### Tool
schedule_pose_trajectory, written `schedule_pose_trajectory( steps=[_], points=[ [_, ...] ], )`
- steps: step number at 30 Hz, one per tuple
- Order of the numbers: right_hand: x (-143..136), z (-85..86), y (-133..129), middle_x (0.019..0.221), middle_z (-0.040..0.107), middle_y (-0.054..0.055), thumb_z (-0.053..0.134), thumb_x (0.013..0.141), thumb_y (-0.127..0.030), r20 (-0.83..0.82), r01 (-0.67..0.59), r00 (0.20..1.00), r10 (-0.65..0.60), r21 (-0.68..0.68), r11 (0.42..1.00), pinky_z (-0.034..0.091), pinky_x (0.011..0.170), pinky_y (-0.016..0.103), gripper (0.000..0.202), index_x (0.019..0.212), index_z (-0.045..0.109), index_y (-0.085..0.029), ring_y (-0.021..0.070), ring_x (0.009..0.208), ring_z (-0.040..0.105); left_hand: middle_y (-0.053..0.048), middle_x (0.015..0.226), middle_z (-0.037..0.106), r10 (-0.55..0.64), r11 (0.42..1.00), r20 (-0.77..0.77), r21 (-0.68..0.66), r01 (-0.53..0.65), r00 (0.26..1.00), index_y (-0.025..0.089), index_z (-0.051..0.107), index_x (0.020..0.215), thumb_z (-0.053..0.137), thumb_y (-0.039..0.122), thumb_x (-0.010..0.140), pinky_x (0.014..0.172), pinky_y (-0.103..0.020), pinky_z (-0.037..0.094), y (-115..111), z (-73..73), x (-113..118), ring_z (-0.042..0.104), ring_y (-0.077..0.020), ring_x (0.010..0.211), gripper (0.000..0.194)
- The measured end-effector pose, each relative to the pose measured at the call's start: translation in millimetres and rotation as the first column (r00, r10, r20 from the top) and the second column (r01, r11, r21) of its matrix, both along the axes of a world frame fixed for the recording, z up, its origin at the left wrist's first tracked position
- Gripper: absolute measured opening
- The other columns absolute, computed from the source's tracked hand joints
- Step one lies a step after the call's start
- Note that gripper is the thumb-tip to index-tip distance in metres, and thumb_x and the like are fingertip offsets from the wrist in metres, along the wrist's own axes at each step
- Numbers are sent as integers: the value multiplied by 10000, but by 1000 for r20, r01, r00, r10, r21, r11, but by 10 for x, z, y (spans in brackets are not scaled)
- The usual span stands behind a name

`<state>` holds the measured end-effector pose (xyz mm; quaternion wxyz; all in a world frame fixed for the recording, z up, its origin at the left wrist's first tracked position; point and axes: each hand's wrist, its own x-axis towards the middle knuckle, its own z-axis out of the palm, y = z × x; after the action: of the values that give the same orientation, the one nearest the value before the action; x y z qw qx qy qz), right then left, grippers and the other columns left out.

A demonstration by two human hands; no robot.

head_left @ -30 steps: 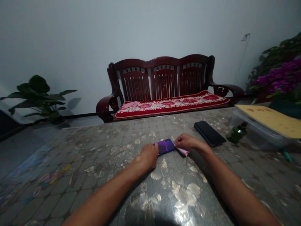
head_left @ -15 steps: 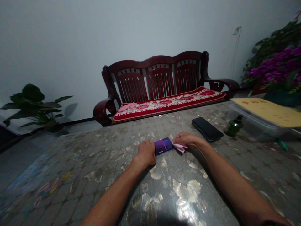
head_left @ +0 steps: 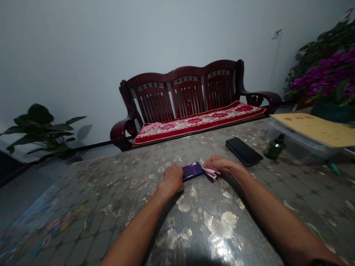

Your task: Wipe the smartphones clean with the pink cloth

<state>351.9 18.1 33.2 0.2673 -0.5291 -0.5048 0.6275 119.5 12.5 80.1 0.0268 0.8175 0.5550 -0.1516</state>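
Observation:
A purple smartphone point(head_left: 192, 171) lies back side up, its shiny surface catching a streak of light. My left hand point(head_left: 173, 177) grips its left end, fingers along the far edge and thumb on the near side. At the phone's right end is my right hand point(head_left: 216, 162), fingers pinched on a small pink cloth point(head_left: 212, 173). The cloth touches the phone's right edge, and its loose folds hang toward me. Part of the phone is hidden under my left hand.
To the right lie a black phone point(head_left: 243, 150), a dark green bottle point(head_left: 274, 147) and a clear plastic box point(head_left: 302, 147) under a yellow sheet point(head_left: 316, 127). Colourful rubber bands point(head_left: 62, 222) lie on the patterned table point(head_left: 122, 221) at left. Beyond stands a wooden bench point(head_left: 183, 77).
Both hands stay almost in place at the phone's two ends. The phone's back looks slightly darker, with its light streak shifted. The view has moved a little.

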Motion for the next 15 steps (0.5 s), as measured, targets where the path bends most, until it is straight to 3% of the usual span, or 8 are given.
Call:
schedule_pose_trajectory(
  steps=[7, 15],
  points=[
    [3, -32, 26, 440, 574, 20, 695, 665, -305, -83, 53, 995, -54, -16, 998, 317, 387, 209, 241, 514, 612, -137, 97, 385, 445, -228, 1275, 585, -3, 993, 23, 117, 0, 1000, 109, 542, 1294, 580, 103, 826, 972, -472, 483, 23, -155, -25, 561, -360, 1207, 470],
    [-31, -14, 19, 519, 639, 30, 699, 696, -232, -118, 104, 987, -113, -80, 991, 358, 407, 179, 191, 557, 622, -127, 86, 428, 497, -195, 1287, 582, -2, 987, 110, 162, -16, 994, 121, 564, 1256, 397, 38, 890, 975, -416, 462, -30, -277, -78, 550, -320, 1197, 411]
  ],
)
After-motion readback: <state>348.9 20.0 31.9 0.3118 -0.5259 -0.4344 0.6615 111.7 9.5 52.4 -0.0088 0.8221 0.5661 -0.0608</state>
